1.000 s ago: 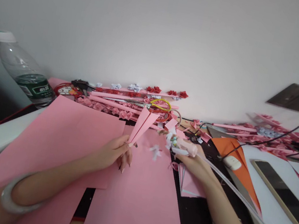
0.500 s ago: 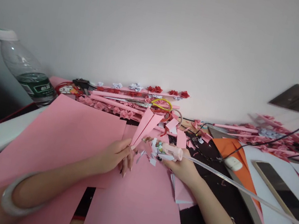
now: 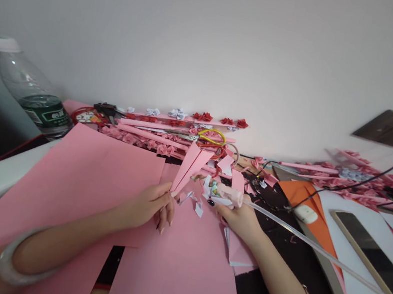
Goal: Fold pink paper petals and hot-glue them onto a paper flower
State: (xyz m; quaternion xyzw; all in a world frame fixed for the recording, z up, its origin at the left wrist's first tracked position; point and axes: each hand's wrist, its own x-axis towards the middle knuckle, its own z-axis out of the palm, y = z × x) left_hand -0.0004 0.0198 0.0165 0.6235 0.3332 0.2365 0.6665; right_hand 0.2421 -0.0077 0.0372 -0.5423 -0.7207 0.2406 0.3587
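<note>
1. Left hand (image 3: 152,204) pinches a folded pink paper (image 3: 185,168) above the central pink sheet (image 3: 181,276).
2. Right hand (image 3: 244,221), its grip wrapped around what appears to be a glue gun (image 3: 230,195), above the sheet's far right corner.

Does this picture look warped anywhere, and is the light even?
Head view: light is uneven, the wall paler mid-frame, darker beside the bottle; head view: the bottle leans outward, probably lens distortion; head view: the folded pink paper in the left hand looks fairly sharp.
</note>
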